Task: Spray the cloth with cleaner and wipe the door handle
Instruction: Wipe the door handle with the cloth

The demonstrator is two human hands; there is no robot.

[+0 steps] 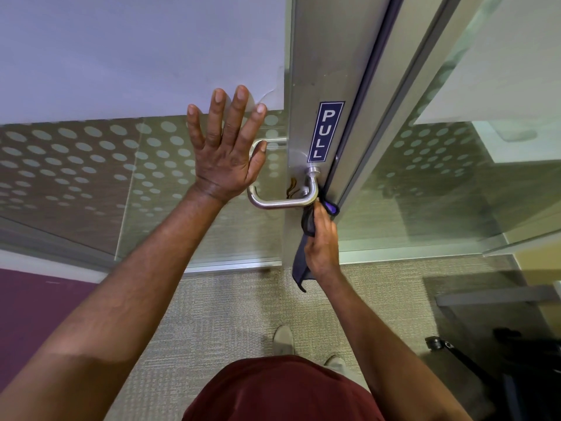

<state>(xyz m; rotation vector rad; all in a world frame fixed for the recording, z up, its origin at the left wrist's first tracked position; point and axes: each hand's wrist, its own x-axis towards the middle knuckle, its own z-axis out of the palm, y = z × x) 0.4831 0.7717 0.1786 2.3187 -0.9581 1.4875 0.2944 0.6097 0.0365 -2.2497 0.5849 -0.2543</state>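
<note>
A brushed-metal lever door handle (282,202) sticks out from the aluminium door frame (321,71), just under a blue PULL sign (326,132). My right hand (321,241) grips a dark blue cloth (307,221) and holds it against the handle's right end, near its pivot; a tail of the cloth hangs below my wrist. My left hand (226,144) lies flat with fingers spread on the glass door panel (91,165), left of the handle. No spray bottle is in view.
The door glass carries a frosted dot pattern and a white sheet (136,50) above. Another glass panel (440,177) stands to the right. Beige carpet (227,305) lies underfoot, purple floor at the left, and a dark wheeled chair base (455,347) at the lower right.
</note>
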